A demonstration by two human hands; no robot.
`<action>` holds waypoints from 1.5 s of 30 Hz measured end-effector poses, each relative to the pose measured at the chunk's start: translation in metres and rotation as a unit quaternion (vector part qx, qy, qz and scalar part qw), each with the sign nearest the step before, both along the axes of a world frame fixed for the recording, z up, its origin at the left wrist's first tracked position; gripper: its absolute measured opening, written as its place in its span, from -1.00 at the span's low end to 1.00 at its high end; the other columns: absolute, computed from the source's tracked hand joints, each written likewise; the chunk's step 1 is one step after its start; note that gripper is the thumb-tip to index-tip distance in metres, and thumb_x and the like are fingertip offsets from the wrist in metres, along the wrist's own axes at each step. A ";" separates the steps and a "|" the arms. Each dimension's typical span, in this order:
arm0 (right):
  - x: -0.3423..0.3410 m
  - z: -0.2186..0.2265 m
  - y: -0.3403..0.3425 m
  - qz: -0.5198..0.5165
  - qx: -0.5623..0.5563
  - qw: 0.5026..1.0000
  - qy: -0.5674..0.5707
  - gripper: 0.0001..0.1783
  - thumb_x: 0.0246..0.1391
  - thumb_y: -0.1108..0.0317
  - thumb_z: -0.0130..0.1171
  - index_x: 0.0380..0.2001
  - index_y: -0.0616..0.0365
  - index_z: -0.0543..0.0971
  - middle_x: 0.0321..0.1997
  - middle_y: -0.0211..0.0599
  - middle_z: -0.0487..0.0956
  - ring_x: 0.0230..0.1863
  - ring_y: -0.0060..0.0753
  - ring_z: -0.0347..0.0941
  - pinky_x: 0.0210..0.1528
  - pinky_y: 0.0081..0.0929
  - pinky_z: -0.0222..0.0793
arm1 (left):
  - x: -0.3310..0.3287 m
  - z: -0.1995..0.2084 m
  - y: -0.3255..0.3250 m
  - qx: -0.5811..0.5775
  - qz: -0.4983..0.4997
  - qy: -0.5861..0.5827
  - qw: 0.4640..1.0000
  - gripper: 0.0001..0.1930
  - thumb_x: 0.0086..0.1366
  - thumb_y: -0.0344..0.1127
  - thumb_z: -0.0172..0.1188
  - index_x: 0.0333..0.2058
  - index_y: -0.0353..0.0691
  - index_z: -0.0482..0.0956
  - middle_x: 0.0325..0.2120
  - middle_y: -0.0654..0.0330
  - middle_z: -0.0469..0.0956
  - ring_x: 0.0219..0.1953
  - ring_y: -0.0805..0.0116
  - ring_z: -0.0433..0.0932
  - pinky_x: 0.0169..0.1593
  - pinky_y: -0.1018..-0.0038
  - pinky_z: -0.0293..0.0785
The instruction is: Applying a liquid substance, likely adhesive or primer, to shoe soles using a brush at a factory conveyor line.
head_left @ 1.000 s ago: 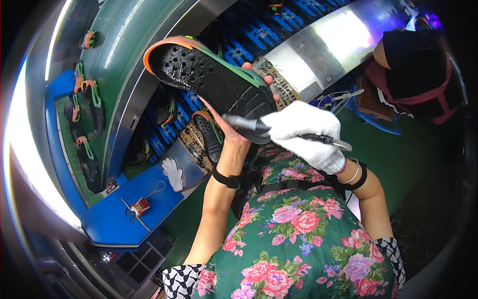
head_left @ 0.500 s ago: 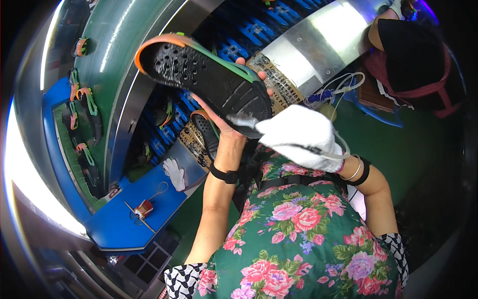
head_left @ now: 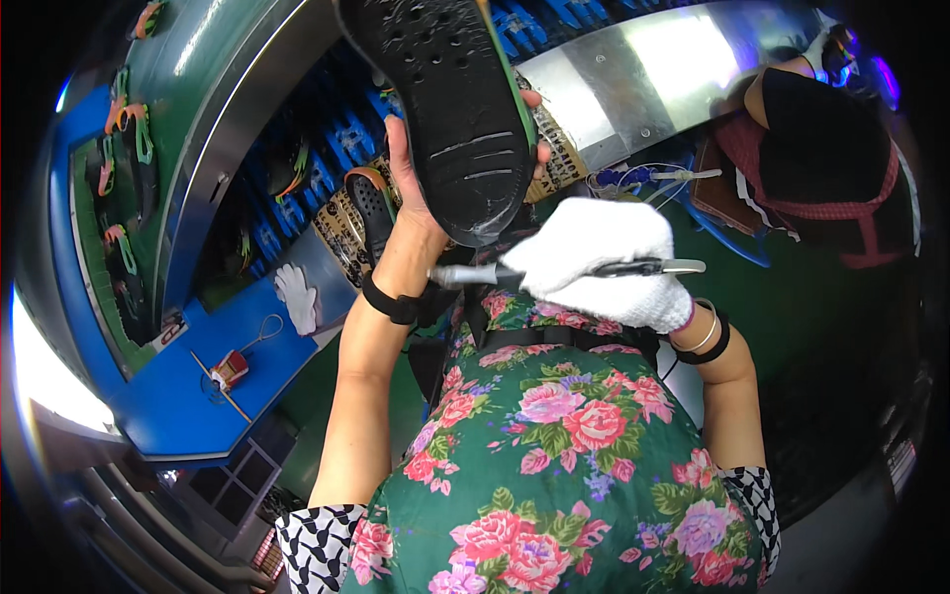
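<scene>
My bare left hand [head_left: 414, 188] grips a black shoe sole [head_left: 473, 148] from below, thumb on one side and fingertips on the other. Its heel end points toward me; holes and shiny wet streaks mark the upper part, and a green edge shows on the right. My right hand [head_left: 604, 259], in a white knit glove, closes round a slim dark-handled brush [head_left: 465, 275]. The brush's pale head lies just below the heel, beside my left wrist, apart from the sole. The sole's toe end runs out of view at the top.
Behind my left wrist rests another sole [head_left: 371, 213]. A blue table [head_left: 188, 396] at left bears a white glove [head_left: 296, 295] and a small red container [head_left: 229, 370]. Several soles lie on the green conveyor [head_left: 183, 119]. Another person [head_left: 821, 139] works at the far right.
The brush has come off the heel and swung down to the left of it. The sole has turned more upright and moved up, so its toe end leaves the view.
</scene>
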State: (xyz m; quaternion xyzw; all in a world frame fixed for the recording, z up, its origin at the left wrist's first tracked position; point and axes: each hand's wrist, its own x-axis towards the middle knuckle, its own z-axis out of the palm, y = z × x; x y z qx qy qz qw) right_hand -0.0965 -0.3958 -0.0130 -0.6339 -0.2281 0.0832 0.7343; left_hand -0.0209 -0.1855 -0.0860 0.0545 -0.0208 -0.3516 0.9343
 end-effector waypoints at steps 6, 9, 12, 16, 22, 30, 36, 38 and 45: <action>0.006 -0.005 0.000 -0.043 -0.174 0.954 -0.242 -0.69 -0.04 0.55 0.39 -0.15 0.13 0.75 -0.10 -0.19 0.75 -0.19 -0.18 0.68 -0.12 -0.34 0.61 | 0.001 0.011 0.008 0.034 -0.055 -0.021 0.998 -0.10 0.37 0.20 -0.02 0.45 -0.39 0.09 0.33 -0.41 0.25 0.17 -0.43 0.50 0.26 -0.07 0.50; -0.005 -0.004 0.012 -0.015 -0.181 0.944 -0.275 -0.68 0.02 0.50 0.37 -0.09 0.09 0.73 -0.04 -0.23 0.73 -0.17 -0.17 0.67 -0.13 -0.32 0.62 | 0.007 0.013 0.014 0.134 -0.090 0.006 0.987 0.02 0.29 0.30 0.12 0.50 -0.23 -0.02 0.39 -0.39 0.10 0.18 -0.42 0.48 0.23 -0.09 0.52; 0.003 0.009 0.004 0.039 -0.129 0.962 -0.238 -0.67 -0.01 0.49 0.40 -0.11 0.10 0.74 -0.06 -0.25 0.74 -0.17 -0.19 0.67 -0.15 -0.33 0.61 | 0.006 -0.001 0.024 0.127 -0.100 0.001 0.987 -0.06 0.33 0.22 0.11 0.48 -0.26 0.04 0.38 -0.38 0.14 0.16 -0.38 0.51 0.24 -0.08 0.52; 0.012 0.012 -0.004 0.010 -0.162 0.956 -0.246 -0.64 -0.05 0.50 0.40 -0.10 0.12 0.75 -0.07 -0.25 0.75 -0.18 -0.19 0.67 -0.15 -0.36 0.58 | 0.008 -0.002 0.035 0.024 -0.130 0.159 0.978 -0.29 0.36 0.00 0.14 0.32 -0.41 0.35 0.18 -0.31 0.49 0.08 -0.16 0.63 0.21 0.01 0.57; 0.003 0.001 0.001 0.046 -0.192 0.943 -0.268 -0.60 -0.05 0.52 0.35 -0.05 0.10 0.72 -0.02 -0.24 0.73 -0.17 -0.18 0.66 -0.13 -0.30 0.60 | 0.018 0.022 0.026 0.145 -0.157 0.130 0.968 -0.55 0.38 -0.27 0.15 0.12 -0.51 0.53 -0.05 -0.18 0.67 -0.13 0.08 0.74 0.05 0.23 0.71; 0.010 0.004 -0.002 0.053 -0.183 0.947 -0.258 -0.69 -0.04 0.45 0.41 -0.15 0.05 0.76 -0.08 -0.29 0.75 -0.19 -0.24 0.66 -0.16 -0.36 0.59 | 0.020 0.022 0.029 0.167 -0.182 0.109 0.963 -0.53 0.35 -0.26 0.20 0.10 -0.54 0.53 -0.08 -0.17 0.68 -0.16 0.12 0.75 0.02 0.30 0.72; 0.014 0.001 0.005 -0.030 -0.134 0.978 -0.157 -0.78 -0.06 0.48 0.47 -0.26 0.09 0.79 -0.18 -0.30 0.77 -0.20 -0.33 0.69 -0.14 -0.41 0.59 | 0.020 0.004 0.032 0.147 -0.109 0.119 0.976 -0.53 0.33 -0.23 0.20 0.10 -0.47 0.56 -0.06 -0.15 0.68 -0.10 0.06 0.73 0.09 0.21 0.68; 0.007 -0.001 0.012 -0.005 -0.094 0.990 -0.102 -0.78 -0.07 0.53 0.48 -0.28 0.13 0.77 -0.21 -0.15 0.77 -0.24 -0.24 0.70 -0.15 -0.38 0.59 | 0.018 -0.021 0.034 0.169 -0.097 0.087 0.977 -0.36 0.33 -0.06 0.16 0.25 -0.41 0.41 0.10 -0.24 0.54 0.02 -0.09 0.66 0.16 0.06 0.60; -0.003 -0.014 0.013 -0.042 -0.068 0.995 0.065 -0.83 0.00 0.52 0.47 -0.28 0.21 0.77 -0.20 -0.24 0.77 -0.16 -0.42 0.72 -0.05 -0.47 0.62 | 0.018 -0.029 0.020 0.178 -0.101 0.012 0.979 -0.04 0.31 0.31 0.04 0.47 -0.27 0.10 0.30 -0.40 0.28 0.05 -0.32 0.59 0.12 -0.11 0.58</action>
